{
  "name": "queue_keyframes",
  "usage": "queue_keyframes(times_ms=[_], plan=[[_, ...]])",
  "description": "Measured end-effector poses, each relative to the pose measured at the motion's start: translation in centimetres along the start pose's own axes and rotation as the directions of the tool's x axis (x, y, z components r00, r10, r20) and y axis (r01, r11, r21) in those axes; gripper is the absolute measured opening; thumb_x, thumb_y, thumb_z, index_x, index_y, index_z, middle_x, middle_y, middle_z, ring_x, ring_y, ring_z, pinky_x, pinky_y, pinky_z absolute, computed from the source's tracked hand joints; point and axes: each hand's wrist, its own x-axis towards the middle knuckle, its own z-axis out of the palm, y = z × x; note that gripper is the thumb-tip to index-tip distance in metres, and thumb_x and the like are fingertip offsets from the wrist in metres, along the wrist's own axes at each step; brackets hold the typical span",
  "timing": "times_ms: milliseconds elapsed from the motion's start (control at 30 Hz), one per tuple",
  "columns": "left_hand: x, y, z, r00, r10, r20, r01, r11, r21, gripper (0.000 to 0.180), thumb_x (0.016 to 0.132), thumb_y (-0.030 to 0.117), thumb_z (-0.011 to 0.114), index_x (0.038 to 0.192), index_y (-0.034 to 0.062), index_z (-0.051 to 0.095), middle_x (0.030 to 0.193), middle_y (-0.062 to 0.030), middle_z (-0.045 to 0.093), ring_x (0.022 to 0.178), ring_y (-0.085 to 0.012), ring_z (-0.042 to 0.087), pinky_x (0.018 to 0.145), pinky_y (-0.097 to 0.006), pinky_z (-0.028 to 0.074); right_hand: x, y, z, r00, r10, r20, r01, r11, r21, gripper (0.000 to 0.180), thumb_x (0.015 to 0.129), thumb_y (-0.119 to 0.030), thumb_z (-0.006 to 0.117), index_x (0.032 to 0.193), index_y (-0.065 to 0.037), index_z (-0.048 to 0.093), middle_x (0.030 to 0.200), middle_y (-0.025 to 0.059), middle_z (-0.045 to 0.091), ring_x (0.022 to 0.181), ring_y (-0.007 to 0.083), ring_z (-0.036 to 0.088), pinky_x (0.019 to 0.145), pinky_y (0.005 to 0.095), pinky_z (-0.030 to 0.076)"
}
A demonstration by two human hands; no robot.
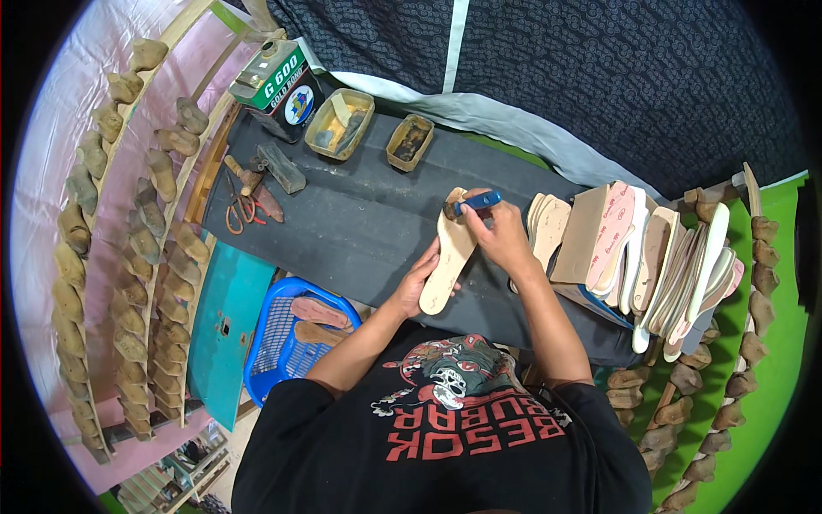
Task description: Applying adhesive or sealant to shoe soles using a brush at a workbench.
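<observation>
My left hand point(414, 281) is closed on a pale beige insole point(445, 267), gripping it by its lower left edge above the dark table. The insole stands lengthwise away from me, with small marks on its face. My right hand point(503, 238) is closed around the blue handle of a brush point(482, 200). The brush's head touches the far end of the insole, where the surface looks darker. To the right of my right hand, several beige insoles point(548, 230) stand on edge in a row. How far my left fingers reach under the insole is hidden.
The dark table point(360, 214) bears a metal can point(272, 86), two plastic tubs point(341, 124) point(410, 142), a hammer point(278, 167) and orange-handled scissors point(236, 210). A blue basket point(257, 377) holds insoles. Stacked insoles point(676, 274) stand right; racks of wooden shoe lasts point(128, 308) flank both sides.
</observation>
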Motion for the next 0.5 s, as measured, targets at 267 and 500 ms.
queue_keyframes(times_ms=[267,500], plan=[[-0.5,2.6,-1.5,0.997,0.036,-0.067,-0.034,0.999,0.026,0.068,0.106,0.033,0.047,0.165,0.0252,0.013,0.128,-0.0097,0.062,0.088,-0.0267,0.072,0.073,-0.037,0.062,1.0,-0.6,1.6,0.989,-0.09,0.117,0.09,0.996,0.006,0.023,0.097,-0.018,0.064,0.108,0.002,0.067,0.093,0.02,0.071,0.08,0.0328,0.07,0.073,0.0393,0.053],[-0.8,3.6,-1.3,0.999,-0.032,-0.017,0.033,0.999,0.015,0.07,0.105,0.032,0.049,0.165,0.0232,0.014,0.13,-0.0109,0.063,0.083,-0.0261,0.072,0.071,-0.036,0.062,3.2,-0.7,1.0,1.0,0.03,-0.006,-0.03,1.0,-0.008,0.021,0.098,-0.017,0.064,0.108,0.002,0.066,0.091,0.0183,0.071,0.078,0.0286,0.07,0.072,0.0377,0.053]])
